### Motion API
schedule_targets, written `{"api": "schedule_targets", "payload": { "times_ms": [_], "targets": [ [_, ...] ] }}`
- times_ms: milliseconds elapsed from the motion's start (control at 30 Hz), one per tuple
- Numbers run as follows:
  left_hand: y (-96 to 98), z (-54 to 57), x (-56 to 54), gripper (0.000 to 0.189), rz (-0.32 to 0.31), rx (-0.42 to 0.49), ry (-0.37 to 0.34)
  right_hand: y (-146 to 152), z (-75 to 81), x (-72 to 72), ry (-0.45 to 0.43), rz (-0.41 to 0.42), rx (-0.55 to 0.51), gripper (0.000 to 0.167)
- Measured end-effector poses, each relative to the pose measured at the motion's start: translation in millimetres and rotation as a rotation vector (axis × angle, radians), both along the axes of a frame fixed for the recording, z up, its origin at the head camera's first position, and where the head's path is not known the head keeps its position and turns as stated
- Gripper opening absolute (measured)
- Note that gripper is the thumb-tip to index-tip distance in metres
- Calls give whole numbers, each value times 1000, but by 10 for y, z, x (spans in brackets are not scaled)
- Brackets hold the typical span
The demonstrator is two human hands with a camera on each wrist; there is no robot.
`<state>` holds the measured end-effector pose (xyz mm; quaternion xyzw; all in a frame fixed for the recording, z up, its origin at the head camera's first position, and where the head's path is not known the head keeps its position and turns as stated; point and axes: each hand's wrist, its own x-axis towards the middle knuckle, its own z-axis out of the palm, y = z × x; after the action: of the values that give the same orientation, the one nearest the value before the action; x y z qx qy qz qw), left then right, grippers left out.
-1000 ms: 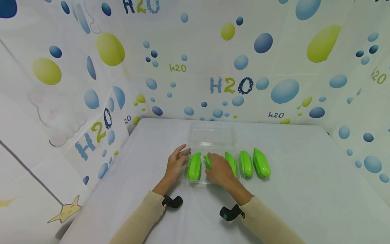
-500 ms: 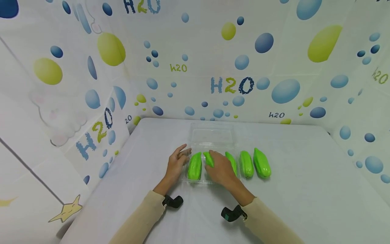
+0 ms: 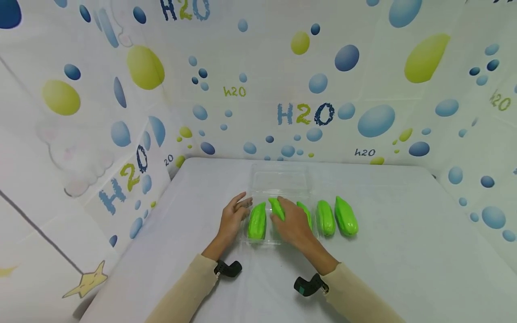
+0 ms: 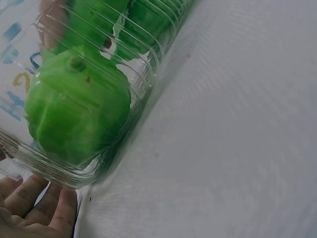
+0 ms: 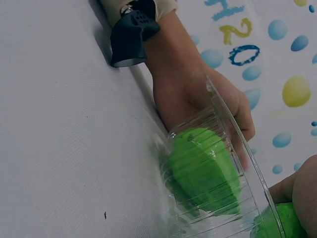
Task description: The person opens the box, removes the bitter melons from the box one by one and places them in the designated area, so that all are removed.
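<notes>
In the head view, a clear plastic box holds several green ridged fruits. My right hand reaches into it and grips the middle fruit, whose lower part is hidden under my palm. Left of that lies another ridged fruit, seen end-on through the wall in the left wrist view. The right-hand fruit in the box is partly covered by my right hand. My left hand stays at the box's left side, its relaxed fingers against the wall and rim; in the right wrist view it shows behind the box.
The clear hinged lid lies folded back behind the box. Two more green fruits, one blunt and one pointed, lie on the white tabletop to the right. A patterned curtain surrounds the table.
The middle fruit has shifted slightly away from me under my right hand, and more of its tip shows. My left hand has kept its place at the box.
</notes>
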<state>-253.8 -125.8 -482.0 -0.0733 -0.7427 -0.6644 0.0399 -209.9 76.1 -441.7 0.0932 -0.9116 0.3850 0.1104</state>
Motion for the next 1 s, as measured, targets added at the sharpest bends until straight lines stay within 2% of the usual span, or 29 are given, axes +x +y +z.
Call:
{"api": "schedule_targets", "payload": {
  "times_ms": [433, 533, 733, 867, 1000],
  "targets": [
    [-19, 7, 23, 59, -34, 40, -14, 40, 29, 11, 107, -44, -105, 55],
    [-9, 82, 39, 60, -55, 39, -22, 55, 28, 12, 126, -53, -115, 54],
    [10, 300, 184, 59, -81, 6, -36, 75, 18, 12, 162, -58, -131, 54],
    [8, 331, 228, 59, -68, 1, -33, 84, 20, 1, 177, -56, -136, 54],
    [-8, 333, 216, 60, -68, 7, -30, 100, 34, -12, 185, -64, -143, 55]
  ]
}}
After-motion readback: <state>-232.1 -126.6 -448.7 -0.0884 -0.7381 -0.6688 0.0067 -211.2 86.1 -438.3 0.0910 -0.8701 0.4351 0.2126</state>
